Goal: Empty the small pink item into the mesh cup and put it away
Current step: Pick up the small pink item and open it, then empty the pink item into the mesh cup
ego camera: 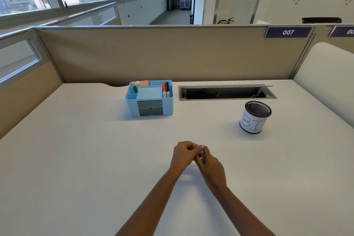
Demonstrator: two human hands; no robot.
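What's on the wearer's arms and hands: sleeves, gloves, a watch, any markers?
Nothing worn. The left hand and right hand are bare, as are both forearms right to the bottom of the frame: no sleeves, gloves, watch, rings, bands or tracking markers visible. Fingernails look short and unpainted.

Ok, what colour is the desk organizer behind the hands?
Light blue desk organizer, with grey drawers in front; seen in the head view.

White desk (pixel 76 159) — blue organizer (pixel 149 99) at back, mesh cup (pixel 254 118) right.
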